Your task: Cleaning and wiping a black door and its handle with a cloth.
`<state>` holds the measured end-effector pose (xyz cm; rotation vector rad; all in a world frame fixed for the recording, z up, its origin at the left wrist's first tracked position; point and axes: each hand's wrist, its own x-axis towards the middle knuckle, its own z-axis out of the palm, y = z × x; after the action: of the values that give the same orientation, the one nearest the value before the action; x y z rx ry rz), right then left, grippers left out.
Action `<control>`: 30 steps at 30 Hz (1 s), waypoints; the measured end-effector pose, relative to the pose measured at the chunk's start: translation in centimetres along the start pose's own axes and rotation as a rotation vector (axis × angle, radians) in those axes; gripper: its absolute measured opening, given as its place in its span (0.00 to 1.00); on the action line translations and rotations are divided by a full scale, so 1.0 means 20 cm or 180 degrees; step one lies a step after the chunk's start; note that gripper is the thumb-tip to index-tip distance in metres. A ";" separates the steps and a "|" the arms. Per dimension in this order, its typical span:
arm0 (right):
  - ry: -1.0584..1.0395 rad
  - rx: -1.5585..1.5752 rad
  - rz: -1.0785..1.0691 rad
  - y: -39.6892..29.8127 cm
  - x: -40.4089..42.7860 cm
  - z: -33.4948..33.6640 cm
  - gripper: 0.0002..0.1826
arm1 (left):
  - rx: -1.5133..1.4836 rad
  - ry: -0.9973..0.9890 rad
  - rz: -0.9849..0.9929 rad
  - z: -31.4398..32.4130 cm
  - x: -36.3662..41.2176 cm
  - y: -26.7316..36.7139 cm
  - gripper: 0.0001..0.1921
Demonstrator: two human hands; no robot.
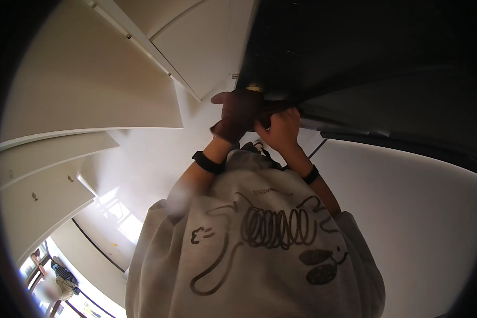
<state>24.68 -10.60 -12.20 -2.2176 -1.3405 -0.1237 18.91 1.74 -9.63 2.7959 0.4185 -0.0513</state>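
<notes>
A dark maroon glove (240, 109) covers my left hand (238, 113), with one digit of it sticking out to the left. Its cuff (226, 133) ends at my wrist, above a black wristband (208, 162). How the fingers inside are held is hidden. My right hand (284, 127) is bare and pinches dark maroon fabric (276, 107) beside the gloved hand. Whether that fabric is a second glove or part of the first is too dark to tell. Just beyond the glove shows a small yellow patch (254, 88), blurred against a large black panel (342, 47).
The black panel fills the upper right, and its lower edge (397, 145) runs close past my right hand. Pale cabinet fronts (91, 79) stand at the left, some with small handles (34, 196). Sunlight falls on the pale floor (119, 214). Another person (65, 286) is at the lower left by windows.
</notes>
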 end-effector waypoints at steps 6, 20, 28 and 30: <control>0.0180 0.0015 -0.0081 0.00 0.00 0.02 0.11 | -0.0261 0.0782 -0.0119 0.20 -0.01 -0.07 0.13; 0.0072 0.0135 -0.0129 0.01 0.00 0.02 0.16 | -0.1072 0.0862 0.0252 0.14 -0.04 -0.06 0.12; 0.0028 0.0123 -0.0138 0.02 -0.01 0.02 0.14 | 0.0731 -0.0046 -0.0463 0.09 0.01 0.03 0.10; 0.0154 0.0331 -0.0238 0.02 0.02 -0.01 0.13 | -0.0514 0.0853 0.0011 0.18 -0.04 -0.05 0.11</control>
<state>25.18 -10.53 -12.10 -2.0666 -1.3724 -0.1311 17.88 1.26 -13.19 2.6498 0.4578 0.3458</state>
